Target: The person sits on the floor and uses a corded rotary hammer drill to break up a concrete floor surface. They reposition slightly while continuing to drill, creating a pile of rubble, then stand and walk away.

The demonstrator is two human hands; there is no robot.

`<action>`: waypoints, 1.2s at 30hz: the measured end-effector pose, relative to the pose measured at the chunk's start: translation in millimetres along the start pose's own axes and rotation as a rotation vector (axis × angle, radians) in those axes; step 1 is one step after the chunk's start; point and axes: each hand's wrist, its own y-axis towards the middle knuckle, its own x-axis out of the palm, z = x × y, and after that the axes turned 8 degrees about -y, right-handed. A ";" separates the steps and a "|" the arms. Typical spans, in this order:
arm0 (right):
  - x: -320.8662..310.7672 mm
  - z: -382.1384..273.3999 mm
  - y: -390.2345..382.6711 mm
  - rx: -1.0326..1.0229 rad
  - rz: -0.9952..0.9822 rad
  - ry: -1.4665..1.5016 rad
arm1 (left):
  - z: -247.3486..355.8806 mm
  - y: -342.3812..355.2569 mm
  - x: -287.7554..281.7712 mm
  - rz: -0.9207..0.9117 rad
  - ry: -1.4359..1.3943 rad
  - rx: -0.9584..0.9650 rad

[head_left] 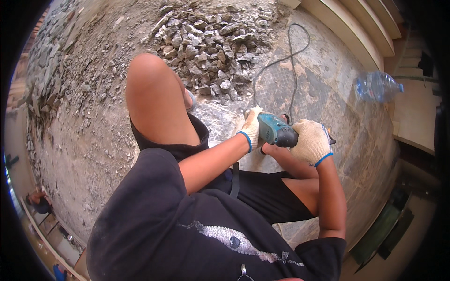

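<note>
A teal and black corded hammer drill (276, 129) lies crosswise in front of me, low over the floor between my legs. My left hand (250, 127), in a cream knitted glove with a blue cuff, is wrapped around its front end. At the other end, my right hand (311, 141), gloved the same way, is closed around the rear handle. The tip of the tool is hidden behind my left hand and forearm. From the tool a dark power cord (294, 58) runs away across the floor in a loop.
A heap of broken grey stone (211, 49) lies just ahead. Loose dirt and gravel (89, 107) spread to the left. A clear plastic bottle (376, 87) lies on the right, near pale steps (354, 28). Another person (39, 202) is at the far left edge.
</note>
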 end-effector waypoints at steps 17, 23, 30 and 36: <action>32.2 9.4 4.9 0.001 0.051 0.041 | -11.3 26.5 -22.2 0.048 0.029 0.158; 51.3 15.5 -9.3 0.027 0.016 0.038 | -18.5 31.1 -34.1 0.059 0.151 0.151; 35.0 15.5 -15.9 -0.007 0.171 0.131 | -22.2 24.7 -17.4 0.049 0.070 0.188; 34.5 2.1 -11.7 -0.015 0.244 0.260 | 14.5 16.0 -6.1 0.084 0.411 0.540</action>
